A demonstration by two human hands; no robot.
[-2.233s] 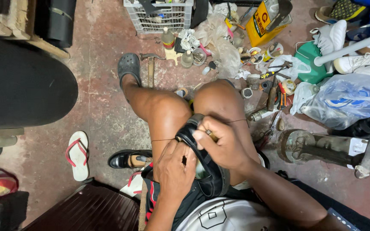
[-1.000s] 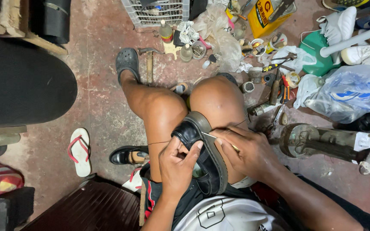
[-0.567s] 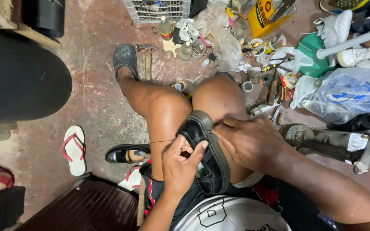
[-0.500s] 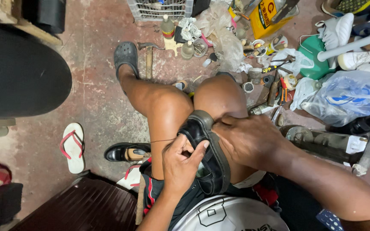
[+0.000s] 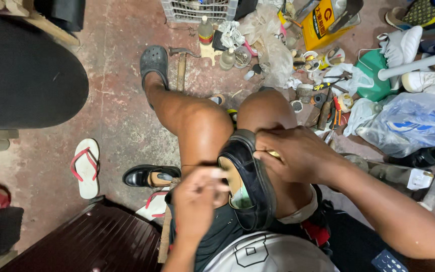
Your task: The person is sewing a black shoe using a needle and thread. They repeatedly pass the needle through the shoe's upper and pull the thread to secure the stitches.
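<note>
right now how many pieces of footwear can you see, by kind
black dress shoes: 2, one clamped between the knees under the left hand and right hand, one on the floor
flip-flops: 2
grey clog: 1
white sneakers: 2
total: 7; more may hide in the clutter

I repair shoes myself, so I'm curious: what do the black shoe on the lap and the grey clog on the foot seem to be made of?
The black shoe looks like smooth leather or a leather-like synthetic: glossy upper with highlights, a tan insole inside. The right hand grips its edge; the left hand is blurred beside it. The grey clog appears to be moulded foam or rubber: matte, one piece, with vent holes.
</note>
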